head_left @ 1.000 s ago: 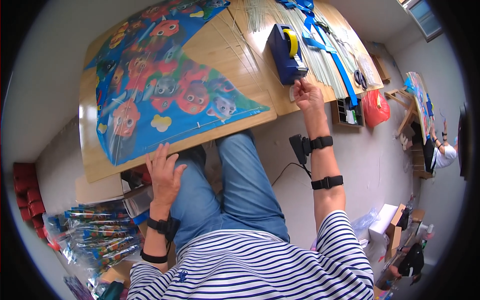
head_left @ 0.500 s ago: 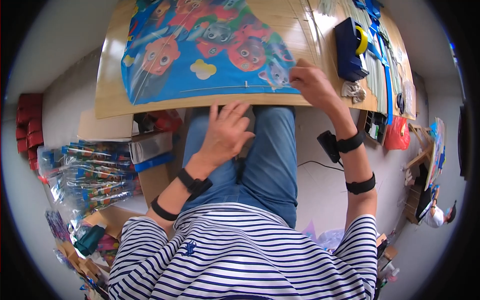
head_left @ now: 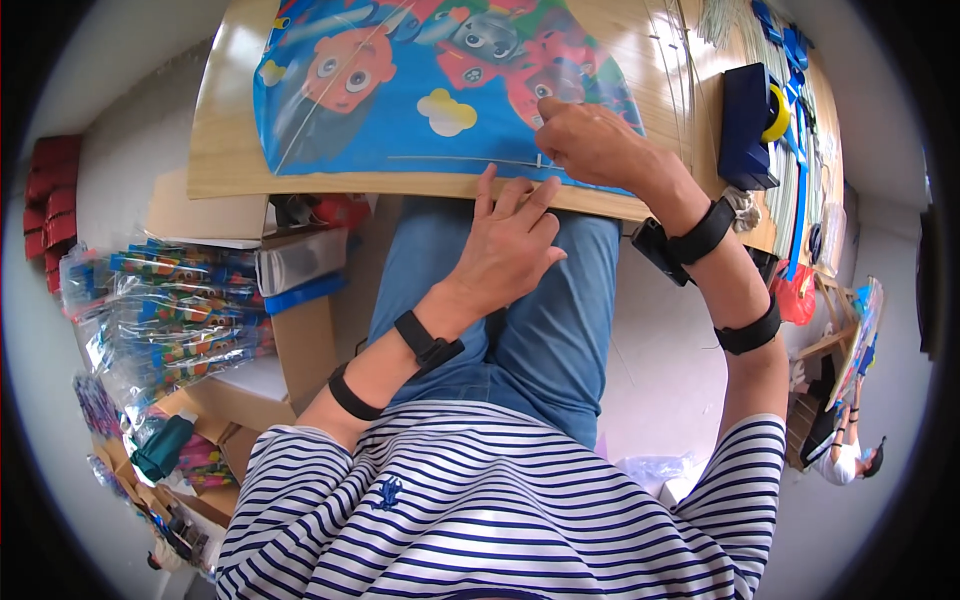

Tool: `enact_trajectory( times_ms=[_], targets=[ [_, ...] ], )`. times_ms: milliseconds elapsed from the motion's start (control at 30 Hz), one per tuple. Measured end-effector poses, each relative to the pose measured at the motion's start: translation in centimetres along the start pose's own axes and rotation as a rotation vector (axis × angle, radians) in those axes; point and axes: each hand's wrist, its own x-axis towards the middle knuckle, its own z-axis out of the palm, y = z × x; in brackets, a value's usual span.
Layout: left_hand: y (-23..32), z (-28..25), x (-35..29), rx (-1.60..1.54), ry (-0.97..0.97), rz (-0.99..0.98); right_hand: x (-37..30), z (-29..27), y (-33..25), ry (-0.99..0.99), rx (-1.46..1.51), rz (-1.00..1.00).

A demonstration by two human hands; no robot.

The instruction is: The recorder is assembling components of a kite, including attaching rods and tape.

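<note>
A light wooden tabletop [head_left: 235, 150] fills the upper part of the frame. A blue cartoon-printed plastic kite sheet [head_left: 440, 90] is spread flat across its upper middle, reaching the near edge. Toward the upper right, a dark blue tape dispenser [head_left: 748, 125] with a yellow roll is set, beside a bundle of thin pale rods [head_left: 690, 70] and blue strips [head_left: 795, 60].

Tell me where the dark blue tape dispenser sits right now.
The dark blue tape dispenser stands on the wooden table, upper right of the head view, just right of the right hand.
</note>
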Motion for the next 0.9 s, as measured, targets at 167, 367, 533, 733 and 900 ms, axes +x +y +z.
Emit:
enact_trajectory(
  times_ms=[167, 367, 533, 733, 900],
  targets=[
    [-0.1, 0.5, 0.2, -0.039, 0.003, -0.005, 0.6, 0.4, 0.3, -0.029, -0.053, -0.003],
    [-0.4, 0.7, 0.5, -0.030, -0.003, -0.005, 0.9, 0.2, 0.2, -0.064, -0.024, 0.015],
    [-0.7, 0.7, 0.7, -0.003, -0.014, -0.022, 1.1, 0.4, 0.2, -0.057, -0.024, 0.014],
    [-0.5, 1.0, 0.8, 0.082, -0.033, -0.020, 1.6, 0.3, 0.2, -0.031, -0.150, 0.098],
    [-0.3, 1.0, 0.9, 0.175, -0.069, -0.008, 0.4, -0.7, -0.1, 0.032, -0.021, 0.210]
  ],
)
